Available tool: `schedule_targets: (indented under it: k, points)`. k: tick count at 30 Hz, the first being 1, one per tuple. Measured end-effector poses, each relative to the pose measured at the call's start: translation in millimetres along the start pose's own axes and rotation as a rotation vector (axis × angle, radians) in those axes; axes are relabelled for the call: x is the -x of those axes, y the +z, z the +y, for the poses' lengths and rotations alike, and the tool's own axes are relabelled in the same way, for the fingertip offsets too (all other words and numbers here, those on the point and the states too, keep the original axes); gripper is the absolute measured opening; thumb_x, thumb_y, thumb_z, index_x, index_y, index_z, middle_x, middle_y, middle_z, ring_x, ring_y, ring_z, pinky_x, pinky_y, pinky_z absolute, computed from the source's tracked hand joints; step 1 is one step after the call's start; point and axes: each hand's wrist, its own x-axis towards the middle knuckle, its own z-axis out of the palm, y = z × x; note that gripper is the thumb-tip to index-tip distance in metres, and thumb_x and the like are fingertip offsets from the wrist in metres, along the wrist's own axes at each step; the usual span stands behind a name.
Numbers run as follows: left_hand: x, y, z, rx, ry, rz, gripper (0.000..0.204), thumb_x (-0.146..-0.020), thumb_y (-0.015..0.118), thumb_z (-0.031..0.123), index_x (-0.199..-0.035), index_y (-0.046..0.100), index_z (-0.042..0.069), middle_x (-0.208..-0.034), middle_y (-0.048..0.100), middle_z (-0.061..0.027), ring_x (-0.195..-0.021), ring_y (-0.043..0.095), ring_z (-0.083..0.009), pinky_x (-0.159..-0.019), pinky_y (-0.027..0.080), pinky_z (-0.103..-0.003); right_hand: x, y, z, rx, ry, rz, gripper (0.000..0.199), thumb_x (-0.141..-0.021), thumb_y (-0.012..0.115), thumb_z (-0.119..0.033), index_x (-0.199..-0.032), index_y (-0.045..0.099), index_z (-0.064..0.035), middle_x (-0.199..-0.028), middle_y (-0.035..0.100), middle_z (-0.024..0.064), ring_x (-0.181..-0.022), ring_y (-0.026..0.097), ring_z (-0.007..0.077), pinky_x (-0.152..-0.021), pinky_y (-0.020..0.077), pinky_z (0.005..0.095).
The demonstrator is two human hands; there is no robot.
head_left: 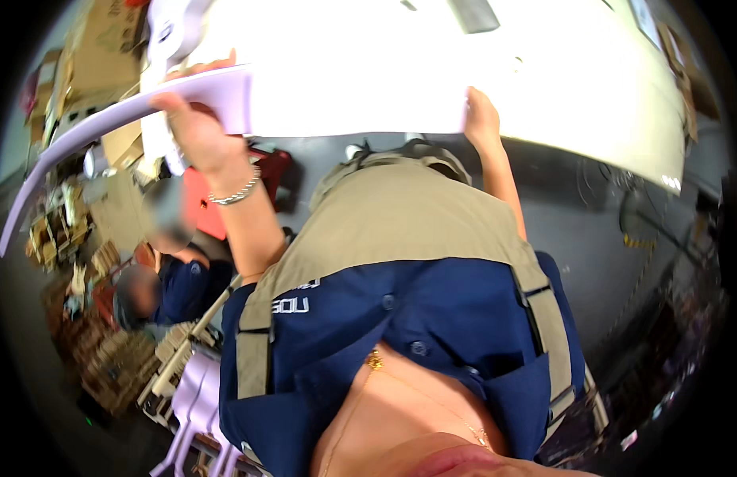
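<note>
In the head view, the left hand grips a lilac part by the table's near left corner, curving left. The right hand is at the near edge; its grip I cannot tell.

The curved lilac piece looks like smooth plastic to me, with a soft shine. From way back here, I see the white table as smooth and glossy. The tan apron is dull cloth, and so is the dark blue shirt. I see shiny metal on the bracelet and gold pendant. The brown box looks like matt cardboard.
</note>
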Motion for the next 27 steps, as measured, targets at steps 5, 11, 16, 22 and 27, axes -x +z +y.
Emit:
schedule_targets:
  k: [5,11,16,22,27]
  points:
    - [-21.5,23.7,-6.6,-0.171,0.07,-0.135,0.04,-0.082,0.051,0.042,-0.101,0.049,0.007,-0.084,0.059,-0.0117,-0.081,0.058,-0.0279,-0.089,0.034,-0.061,-37.0,-40.5,40.9,0.292,0.295,0.378,0.026,-0.07,0.066,-0.022,-0.093,0.061,-0.0122,-0.087,0.056,0.0055,-0.082,0.054,0.0232,-0.069,0.0452,0.0363]
    - [-43.7,55.3,-14.4,-0.514,0.495,-0.194,0.088,-0.079,0.053,-0.006,-0.132,-0.012,0.022,-0.106,0.044,-0.0174,-0.081,0.058,-0.0257,-0.078,0.05,-0.042,-66.3,-29.7,84.9,0.38,0.15,0.522,0.009,-0.07,0.067,-0.025,-0.072,0.066,-0.0168,-0.092,0.057,0.0,-0.077,0.054,0.0205,-0.062,0.0468,0.0338]
    - [-39.4,54.6,0.8,-0.944,0.741,-0.155,0.053,-0.082,0.056,0.01,-0.128,0.031,0.004,-0.114,0.045,-0.008,-0.088,0.05,-0.0136,-0.083,0.039,-0.027,-97.0,-61.1,-59.9,-0.691,0.012,0.262,0.015,-0.08,0.06,-0.014,-0.087,0.061,-0.0006,-0.082,0.061,0.0039,-0.071,0.058,0.0114,-0.061,0.0458,0.0213]
    - [-17.8,73.7,19.5,-0.813,0.372,-0.328,0.016,-0.082,0.059,0.017,-0.093,0.067,0.007,-0.111,0.035,-0.0023,-0.071,0.043,-0.0034,-0.059,0.037,-0.018,-99.2,-90.6,-186.5,-0.796,-0.649,0.026,0.008,-0.077,0.059,0.0,-0.085,0.059,0.0013,-0.083,0.06,0.0063,-0.071,0.058,0.0126,-0.063,0.0467,0.0224]
    - [-17.2,71.1,19.1,-0.84,0.473,-0.515,0.02,-0.077,0.064,0.02,-0.093,0.066,0.007,-0.112,0.033,-0.0032,-0.075,0.044,-0.0076,-0.067,0.04,-0.021,-94.1,-103.1,-215.5,-0.646,-0.806,0.002,0.01,-0.072,0.062,0.003,-0.081,0.059,0.0001,-0.08,0.059,0.0068,-0.068,0.056,0.0141,-0.059,0.0473,0.0232]
